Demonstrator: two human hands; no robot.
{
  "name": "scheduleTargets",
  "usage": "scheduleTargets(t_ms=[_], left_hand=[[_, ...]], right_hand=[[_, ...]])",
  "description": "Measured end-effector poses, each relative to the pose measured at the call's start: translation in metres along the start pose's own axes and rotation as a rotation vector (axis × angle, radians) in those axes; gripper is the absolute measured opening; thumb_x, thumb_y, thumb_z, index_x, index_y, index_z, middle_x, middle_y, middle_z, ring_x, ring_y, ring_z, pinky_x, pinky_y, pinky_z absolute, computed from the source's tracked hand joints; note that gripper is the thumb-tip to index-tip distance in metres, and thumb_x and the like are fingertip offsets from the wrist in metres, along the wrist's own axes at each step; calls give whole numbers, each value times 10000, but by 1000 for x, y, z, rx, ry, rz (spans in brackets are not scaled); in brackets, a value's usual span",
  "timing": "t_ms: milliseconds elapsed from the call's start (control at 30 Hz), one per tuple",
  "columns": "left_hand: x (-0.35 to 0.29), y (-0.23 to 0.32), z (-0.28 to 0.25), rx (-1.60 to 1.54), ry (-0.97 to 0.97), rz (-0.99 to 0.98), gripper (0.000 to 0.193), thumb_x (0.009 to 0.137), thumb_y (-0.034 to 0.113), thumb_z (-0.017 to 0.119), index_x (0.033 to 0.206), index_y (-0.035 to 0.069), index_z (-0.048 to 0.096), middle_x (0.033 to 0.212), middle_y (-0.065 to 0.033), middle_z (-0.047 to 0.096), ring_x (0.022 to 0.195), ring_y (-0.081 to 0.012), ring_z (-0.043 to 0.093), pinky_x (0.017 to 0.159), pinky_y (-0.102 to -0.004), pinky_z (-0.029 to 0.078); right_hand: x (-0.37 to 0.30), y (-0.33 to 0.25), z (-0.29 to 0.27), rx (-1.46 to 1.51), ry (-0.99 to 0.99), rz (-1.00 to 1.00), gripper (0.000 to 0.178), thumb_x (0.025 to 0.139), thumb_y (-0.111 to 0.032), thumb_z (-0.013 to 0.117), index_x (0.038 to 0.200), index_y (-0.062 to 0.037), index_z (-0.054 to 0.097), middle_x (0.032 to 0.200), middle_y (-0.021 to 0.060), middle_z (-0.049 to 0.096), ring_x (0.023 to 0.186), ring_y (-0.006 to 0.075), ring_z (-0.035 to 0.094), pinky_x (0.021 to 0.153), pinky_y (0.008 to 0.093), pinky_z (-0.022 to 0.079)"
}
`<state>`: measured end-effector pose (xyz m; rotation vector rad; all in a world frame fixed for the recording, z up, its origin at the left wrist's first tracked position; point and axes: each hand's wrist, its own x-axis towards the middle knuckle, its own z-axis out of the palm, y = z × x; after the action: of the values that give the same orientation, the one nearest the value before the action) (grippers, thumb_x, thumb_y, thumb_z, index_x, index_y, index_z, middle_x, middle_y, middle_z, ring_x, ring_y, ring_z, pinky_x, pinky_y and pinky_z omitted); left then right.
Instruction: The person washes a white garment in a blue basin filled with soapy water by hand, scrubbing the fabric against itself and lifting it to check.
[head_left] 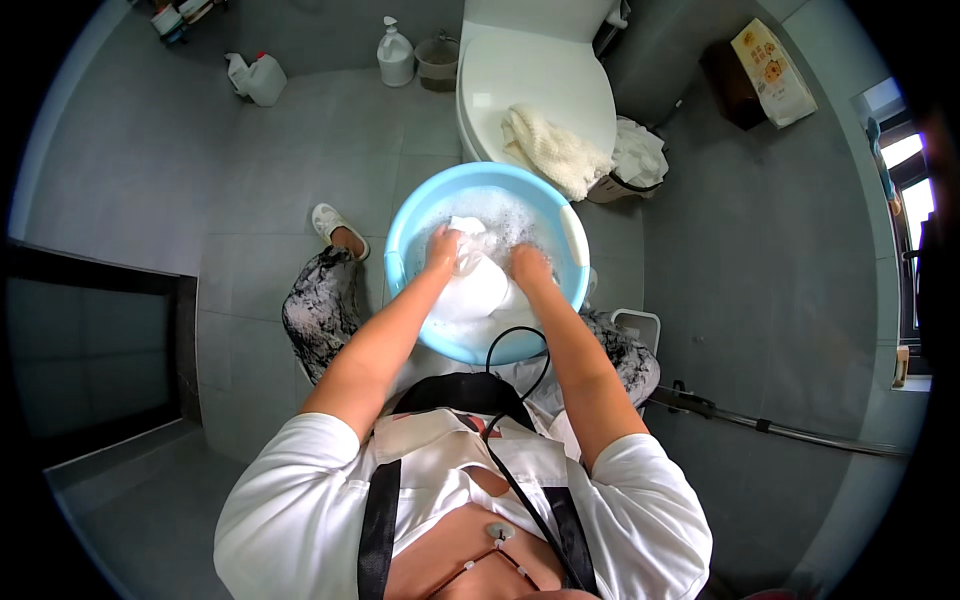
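Note:
In front of me stands a round light-blue basin [398,232] of sudsy water. A wet white cloth [474,288], perhaps a garment, bulges up out of the foam. My left hand [443,247] grips the cloth's upper left part, fingers curled round it. My right hand [530,264] is partly sunk in the suds at the cloth's right side; foam covers its fingertips, so what they hold cannot be made out. On the basin's right rim lies a pale, oblong piece [575,236], which looks like a handle or a bar.
Beyond the basin is a white toilet [540,85] with a cream towel [560,150] on its lid. A bin [636,165] stuffed with white material stands right of it. A pump bottle [396,55] and white jugs [262,80] stand at the far wall. A black cord [505,335] hangs before me.

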<state>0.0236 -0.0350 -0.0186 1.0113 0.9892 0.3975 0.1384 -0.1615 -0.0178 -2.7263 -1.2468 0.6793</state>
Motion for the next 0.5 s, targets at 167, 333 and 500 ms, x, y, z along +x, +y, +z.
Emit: scheduleTargets(t_ms=[167, 333, 500], left_hand=[[-3, 5, 14, -572, -70, -350, 326, 777, 227, 480, 1020, 9, 504, 925, -122, 562, 812, -251, 563, 710, -384, 476], [-26, 37, 37, -540, -221, -335, 302, 818, 294, 497, 1022, 71, 500, 1001, -85, 537, 887, -229, 530, 787, -373, 434], [-18, 30, 33, -407, -441, -69, 351, 817, 340, 519, 1085, 122, 455, 1029, -65, 503, 930, -183, 497, 769, -323, 425]], right_hand=[[9, 15, 10, 1032, 266, 60, 176, 840, -120, 431, 911, -32, 566, 752, 56, 564, 660, 177, 539, 606, 305, 428], [-33, -33, -23, 1218, 460, -125, 88, 835, -71, 457, 848, -49, 541, 742, 0, 528, 668, 109, 489, 575, 251, 384], [-81, -77, -58, 799, 688, -383, 79, 773, -38, 530, 852, -47, 534, 802, 122, 548, 732, 260, 548, 645, 305, 424]])
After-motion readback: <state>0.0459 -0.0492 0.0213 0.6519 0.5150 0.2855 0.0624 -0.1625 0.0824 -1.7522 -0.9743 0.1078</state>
